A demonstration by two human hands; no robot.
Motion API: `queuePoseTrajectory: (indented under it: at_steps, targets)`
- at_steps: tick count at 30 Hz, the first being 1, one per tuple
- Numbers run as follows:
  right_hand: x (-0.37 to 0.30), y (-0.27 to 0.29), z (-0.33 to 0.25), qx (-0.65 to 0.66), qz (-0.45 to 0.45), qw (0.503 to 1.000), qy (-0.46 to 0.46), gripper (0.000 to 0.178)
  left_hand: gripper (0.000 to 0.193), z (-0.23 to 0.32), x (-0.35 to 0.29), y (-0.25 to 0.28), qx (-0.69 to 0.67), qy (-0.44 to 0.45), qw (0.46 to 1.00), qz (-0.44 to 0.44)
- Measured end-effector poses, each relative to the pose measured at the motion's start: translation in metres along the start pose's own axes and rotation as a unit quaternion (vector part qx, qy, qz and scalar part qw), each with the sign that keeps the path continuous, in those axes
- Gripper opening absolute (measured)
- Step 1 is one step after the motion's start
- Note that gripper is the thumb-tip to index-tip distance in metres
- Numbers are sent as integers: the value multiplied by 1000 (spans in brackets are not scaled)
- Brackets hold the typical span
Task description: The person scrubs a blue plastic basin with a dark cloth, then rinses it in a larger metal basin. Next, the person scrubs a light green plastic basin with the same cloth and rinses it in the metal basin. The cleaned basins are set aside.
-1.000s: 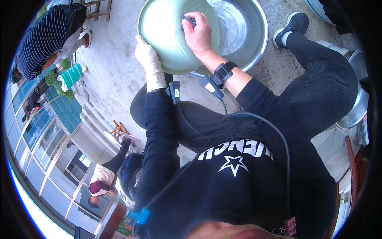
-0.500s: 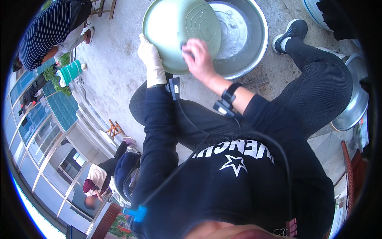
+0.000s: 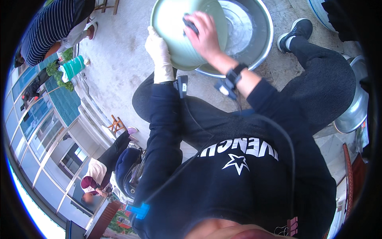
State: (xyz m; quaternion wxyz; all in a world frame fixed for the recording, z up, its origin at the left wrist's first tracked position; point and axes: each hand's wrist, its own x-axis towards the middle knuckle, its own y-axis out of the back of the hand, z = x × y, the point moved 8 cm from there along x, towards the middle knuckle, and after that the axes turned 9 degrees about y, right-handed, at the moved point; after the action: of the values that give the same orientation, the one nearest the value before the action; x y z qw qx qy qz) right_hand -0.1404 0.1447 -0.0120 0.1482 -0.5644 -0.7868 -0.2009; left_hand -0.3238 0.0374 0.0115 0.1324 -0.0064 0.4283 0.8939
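Note:
A pale green basin [image 3: 177, 44] is tilted up in front of me over the near left part of a wide metal basin [image 3: 262, 49]. My left hand [image 3: 159, 51], in a white glove, grips the green basin's left rim; its fingertips are partly hidden. My right hand [image 3: 207, 38] is bare and closed around a small dark scrubbing pad [image 3: 191, 24], held against the green basin's surface. Water with a few bubbles shows in the metal basin, part of which the green one covers.
Several metal basins [image 3: 354, 113] stand beyond my right knee. A white tub [image 3: 318, 14] is at the far right. On the left are a person in a striped top [image 3: 45, 34], a green bucket [image 3: 73, 67], a small wooden stool [image 3: 116, 124] and a seated person [image 3: 95, 173].
My right hand has moved up across the green basin with the dark pad. The green basin and my left hand appear slightly further right and higher in view, as the whole view has shifted.

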Motion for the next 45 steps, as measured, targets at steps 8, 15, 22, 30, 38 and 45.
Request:
queuePoseTrajectory:
  at_steps: [8, 15, 22, 30, 38, 45]
  targets:
    - [-131, 50, 113, -174, -63, 951, -249, 20, 54, -12, 11, 1, -96, 57, 994, -15]
    - [-113, 52, 245, -325, -213, 885, -258, 38, 55, -4, 4, 0, -84, 46, 995, -13]
    - [-177, 89, 219, -161, -103, 769, -610, 29, 54, -9, 6, 3, -51, 59, 997, 3]
    - [-76, 7, 5, 108, -41, 964, -237, 24, 53, -7, 8, 1, -72, 45, 996, -12]
    - [-116, 37, 33, -62, -71, 964, -250, 27, 57, -11, 12, 2, -30, 66, 997, 4]
    - [-141, 15, 49, -1, -65, 973, -220, 31, 54, -7, 13, 2, -31, 30, 999, 5]
